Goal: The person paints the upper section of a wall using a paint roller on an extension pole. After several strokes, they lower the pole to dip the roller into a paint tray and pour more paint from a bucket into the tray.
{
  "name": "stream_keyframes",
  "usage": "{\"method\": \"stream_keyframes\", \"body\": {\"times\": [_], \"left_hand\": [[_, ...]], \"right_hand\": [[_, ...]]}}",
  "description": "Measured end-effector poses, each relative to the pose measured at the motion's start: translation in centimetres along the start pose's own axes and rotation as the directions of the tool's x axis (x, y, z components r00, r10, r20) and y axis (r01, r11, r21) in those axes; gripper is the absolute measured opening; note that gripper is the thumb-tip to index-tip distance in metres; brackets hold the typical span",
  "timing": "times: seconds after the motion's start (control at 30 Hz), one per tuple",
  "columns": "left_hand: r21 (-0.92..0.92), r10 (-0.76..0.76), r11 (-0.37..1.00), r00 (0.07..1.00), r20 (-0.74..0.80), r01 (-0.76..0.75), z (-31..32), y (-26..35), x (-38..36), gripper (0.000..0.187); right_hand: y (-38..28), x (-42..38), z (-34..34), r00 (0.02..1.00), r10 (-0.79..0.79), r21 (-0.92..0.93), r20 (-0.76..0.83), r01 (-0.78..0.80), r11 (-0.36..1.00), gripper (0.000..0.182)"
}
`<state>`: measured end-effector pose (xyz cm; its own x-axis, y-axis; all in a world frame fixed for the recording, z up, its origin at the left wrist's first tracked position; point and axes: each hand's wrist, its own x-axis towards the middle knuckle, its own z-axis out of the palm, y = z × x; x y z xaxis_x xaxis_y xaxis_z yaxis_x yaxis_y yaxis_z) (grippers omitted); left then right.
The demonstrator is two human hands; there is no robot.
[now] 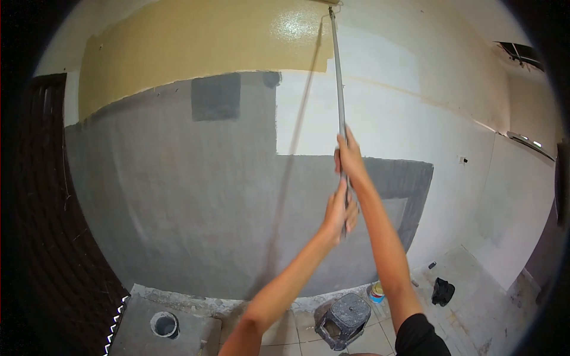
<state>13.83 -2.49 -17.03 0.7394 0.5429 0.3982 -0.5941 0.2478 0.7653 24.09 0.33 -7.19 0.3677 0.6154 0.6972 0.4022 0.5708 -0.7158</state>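
My right hand is wrapped round a long grey extension pole. Below it, my left hand grips the same pole near its lower end. The pole rises nearly upright in front of the wall. At its top, a paint roller is partly cut off by the frame's upper edge. It is by a glossy band of yellow-tan paint. Under that band the wall is grey, with a darker square patch. To the right the wall is white.
A paint-spattered stool stands on the floor, with a small paint can beside it. A bucket sits at lower left. A black bag-like item lies at right. A dark corrugated door borders the left side.
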Motion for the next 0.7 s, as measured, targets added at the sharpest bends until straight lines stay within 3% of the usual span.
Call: {"method": "stream_keyframes", "body": {"times": [0.07,0.23,0.4,0.57,0.67,0.7], "left_hand": [[0.083,0.018,0.996,0.996,-0.084,-0.011,-1.7,-5.8,-2.7,0.054],[0.148,-0.074,0.981,0.947,-0.311,0.125,-4.7,-19.2,-12.3,0.051],[0.121,-0.197,0.955,0.886,-0.42,0.27,-7.8,-28.0,-20.1,0.049],[0.078,-0.224,0.953,0.853,-0.471,0.293,-8.5,-28.4,-21.6,0.049],[0.272,-0.121,0.93,0.905,-0.407,0.247,-7.4,-24.8,-19.5,0.05],[0.207,-0.144,0.949,0.913,-0.381,0.236,-6.5,-23.1,-18.0,0.05]], "right_hand": [[3.7,-5.2,-0.6,0.996,0.086,0.064,-0.022,-0.085,0.994,0.058],[12.7,-19.4,-2.0,0.96,0.259,0.126,-0.111,-0.245,0.961,0.059],[15.3,-29.6,-2.2,0.905,0.398,0.146,-0.153,-0.378,0.914,0.06],[16.5,-31.0,-1.4,0.907,0.394,0.178,-0.148,-0.367,0.913,0.06],[14.8,-27.9,-1.5,0.912,0.383,0.192,-0.147,-0.354,0.915,0.06],[13.5,-26.0,-1.6,0.914,0.379,0.205,-0.144,-0.347,0.915,0.061]]}}
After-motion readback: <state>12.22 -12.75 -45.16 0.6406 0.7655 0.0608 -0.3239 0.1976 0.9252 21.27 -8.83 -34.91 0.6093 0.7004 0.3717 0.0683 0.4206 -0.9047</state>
